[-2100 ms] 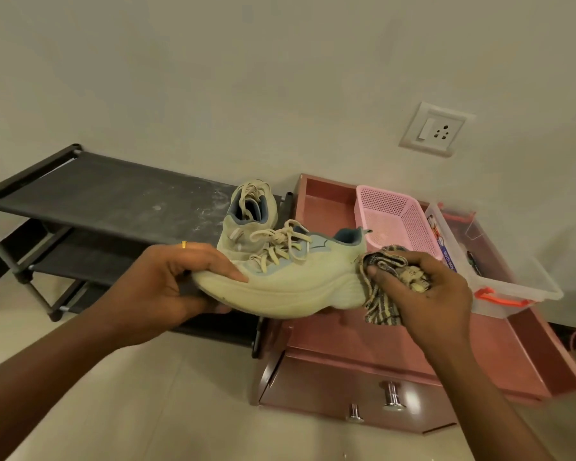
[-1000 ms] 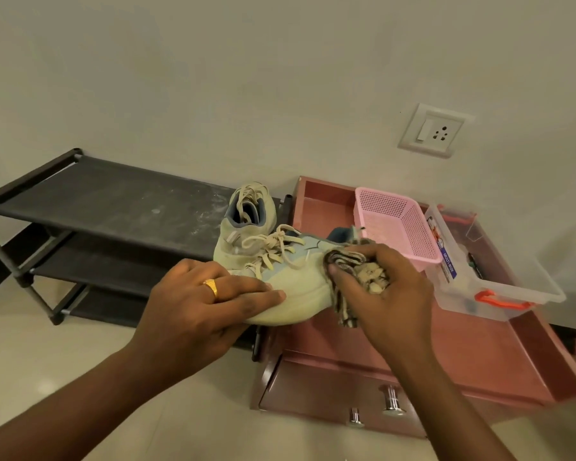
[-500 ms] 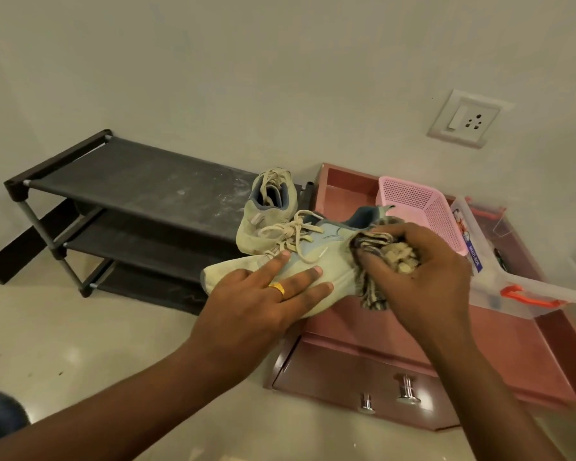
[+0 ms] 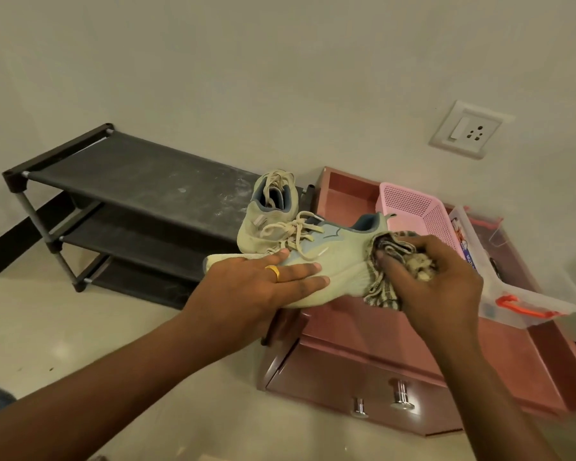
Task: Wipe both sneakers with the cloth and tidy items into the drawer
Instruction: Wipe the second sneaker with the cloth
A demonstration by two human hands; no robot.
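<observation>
The sneaker (image 4: 341, 261) is up in the air on its side, toe to the left, over the open drawer (image 4: 379, 331). The left hand (image 4: 253, 287) holds the forefoot, fingers (image 4: 308, 269) laid long across the upper, thumb out of sight. At the heel, the right hand (image 4: 439, 281) has its fingers bunched tight round the cloth (image 4: 388, 257), pressing it against the shoe. The second sneaker (image 4: 270, 214) sits behind on the shoe rack (image 4: 130, 181). A pink basket (image 4: 413, 207) and a clear box (image 4: 512, 294) sit in the drawer.
</observation>
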